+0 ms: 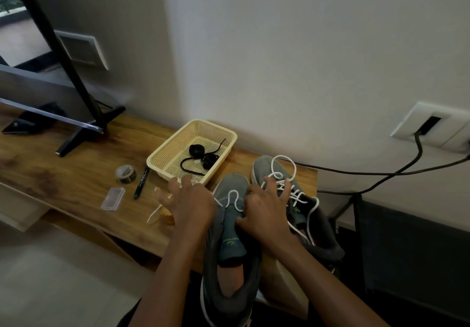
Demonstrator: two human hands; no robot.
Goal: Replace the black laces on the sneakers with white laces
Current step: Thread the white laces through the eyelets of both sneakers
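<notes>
- Two grey sneakers sit on the wooden table (63,174). The near sneaker (234,247) has its heel toward the person and lies below and between the two hands.
- Left hand (189,204): fingers spread and fairly straight, gripping nothing, hovering at the near sneaker's left edge.
- Right hand (267,207): fingers also splayed. Its thumb rests on the near sneaker's tongue and its fingertips reach over the lacing of the far sneaker (264,166). The hands are apart, with the tongue between them.
- A white lace (232,195) loops loosely over the near sneaker's toe, between the hands.
- A second white lace (297,194) is threaded through the far sneaker, its loops trailing beyond the right hand's fingertips.
- A pale strand (154,215) lies on the table just left of the left hand.
- Further left of that hand are a clear plastic case (113,198), a marker pen (141,183) and a roll of tape (126,173).
- Just beyond the left hand's fingertips stands a cream mesh basket (169,141) holding the coiled black laces (207,161).
- Far left of the hands stands a black screen stand (76,143).
- Far right of them a wall socket (429,125) has a dark cable (418,158) hanging from it.
</notes>
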